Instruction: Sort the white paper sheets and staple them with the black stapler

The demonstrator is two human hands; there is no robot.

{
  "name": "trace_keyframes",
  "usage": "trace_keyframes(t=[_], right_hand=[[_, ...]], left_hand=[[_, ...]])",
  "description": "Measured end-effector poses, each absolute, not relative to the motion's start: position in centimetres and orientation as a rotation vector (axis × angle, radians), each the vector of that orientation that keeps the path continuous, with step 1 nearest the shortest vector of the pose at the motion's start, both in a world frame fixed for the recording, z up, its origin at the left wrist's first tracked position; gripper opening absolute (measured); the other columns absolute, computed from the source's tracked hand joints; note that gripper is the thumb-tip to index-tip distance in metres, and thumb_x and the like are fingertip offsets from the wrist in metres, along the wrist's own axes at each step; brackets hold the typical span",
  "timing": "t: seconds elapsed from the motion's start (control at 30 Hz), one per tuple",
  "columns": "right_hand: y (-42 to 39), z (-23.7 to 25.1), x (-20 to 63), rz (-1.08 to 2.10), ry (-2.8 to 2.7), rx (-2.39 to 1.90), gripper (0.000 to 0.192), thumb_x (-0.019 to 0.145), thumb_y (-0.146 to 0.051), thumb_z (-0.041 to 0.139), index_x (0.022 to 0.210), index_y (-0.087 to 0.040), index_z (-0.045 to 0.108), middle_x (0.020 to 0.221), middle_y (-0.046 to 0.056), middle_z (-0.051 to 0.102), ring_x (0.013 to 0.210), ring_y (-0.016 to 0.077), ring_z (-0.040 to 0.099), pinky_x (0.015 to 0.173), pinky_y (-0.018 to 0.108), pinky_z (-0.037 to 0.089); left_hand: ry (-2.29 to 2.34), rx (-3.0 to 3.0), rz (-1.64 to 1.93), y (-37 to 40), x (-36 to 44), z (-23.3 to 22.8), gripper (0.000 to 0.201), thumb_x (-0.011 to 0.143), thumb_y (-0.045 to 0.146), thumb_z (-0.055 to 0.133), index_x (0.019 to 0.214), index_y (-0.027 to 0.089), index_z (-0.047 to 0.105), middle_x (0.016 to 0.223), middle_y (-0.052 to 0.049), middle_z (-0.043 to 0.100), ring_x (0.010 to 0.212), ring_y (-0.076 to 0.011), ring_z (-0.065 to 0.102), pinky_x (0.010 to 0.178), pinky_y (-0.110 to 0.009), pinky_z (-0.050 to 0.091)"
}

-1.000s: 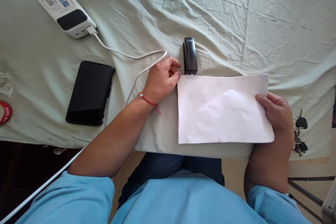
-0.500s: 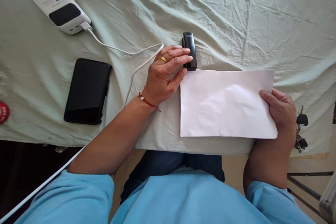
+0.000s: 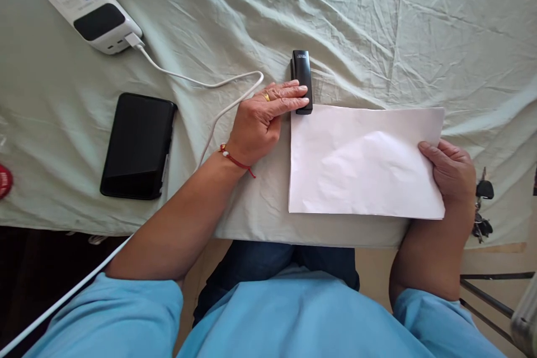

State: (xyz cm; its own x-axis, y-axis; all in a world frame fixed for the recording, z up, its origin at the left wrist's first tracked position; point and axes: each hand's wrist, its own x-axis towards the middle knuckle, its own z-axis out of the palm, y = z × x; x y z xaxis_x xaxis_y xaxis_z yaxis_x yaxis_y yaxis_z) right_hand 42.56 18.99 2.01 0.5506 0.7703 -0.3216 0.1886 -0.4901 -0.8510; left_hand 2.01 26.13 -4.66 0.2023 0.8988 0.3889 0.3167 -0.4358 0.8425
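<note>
A small black stapler (image 3: 302, 66) lies on the pale green cloth, its near end at the top left corner of a white sheet of paper (image 3: 361, 162). My left hand (image 3: 260, 122) rests on that near end, fingers stretched flat across it and the thumb tucked at its side. My right hand (image 3: 453, 174) holds the paper's right edge, thumb on top. The paper lies flat near the table's front edge.
A black phone (image 3: 137, 145) lies left of my left arm. A white power bank (image 3: 79, 3) sits at the far left, its white cable (image 3: 201, 83) looping past my left wrist. Keys (image 3: 482, 207) lie by my right hand, and a red round object (image 3: 4, 180) shows at the left edge.
My left hand went from beside the paper's corner up onto the stapler, and its fingers now lie flat over the near end. The paper shifted slightly right.
</note>
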Motion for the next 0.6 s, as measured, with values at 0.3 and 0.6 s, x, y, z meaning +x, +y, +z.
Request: trace_keyframes(t=[0.3, 0.6], right_hand=[[18.6, 2.1, 42.7, 0.957, -0.825, -1.863, 0.05, 0.061, -0.051, 0.112, 0.103, -0.026, 0.099, 0.086, 0.003, 0.09, 0.063, 0.014, 0.069, 0.057, 0.025, 0.057], [18.2, 1.0, 42.4, 0.966, -0.866, -1.64, 0.051, 0.055, -0.06, 0.116, 0.091, -0.029, 0.097, 0.084, 0.0, 0.09, 0.063, 0.0152, 0.074, 0.057, 0.026, 0.063]], left_hand=[[1.158, 1.831, 1.208, 25.6, 1.9, -4.5, 0.029, 0.11, 0.021, 0.075, 0.121, 0.039, 0.095, 0.147, 0.001, 0.089, 0.142, -0.0331, 0.084, 0.134, -0.068, 0.062], [0.934, 1.498, 1.359, 26.4, 0.9, -5.2, 0.033, 0.108, 0.059, 0.087, 0.126, 0.031, 0.092, 0.137, -0.006, 0.09, 0.129, -0.0354, 0.087, 0.112, -0.055, 0.074]])
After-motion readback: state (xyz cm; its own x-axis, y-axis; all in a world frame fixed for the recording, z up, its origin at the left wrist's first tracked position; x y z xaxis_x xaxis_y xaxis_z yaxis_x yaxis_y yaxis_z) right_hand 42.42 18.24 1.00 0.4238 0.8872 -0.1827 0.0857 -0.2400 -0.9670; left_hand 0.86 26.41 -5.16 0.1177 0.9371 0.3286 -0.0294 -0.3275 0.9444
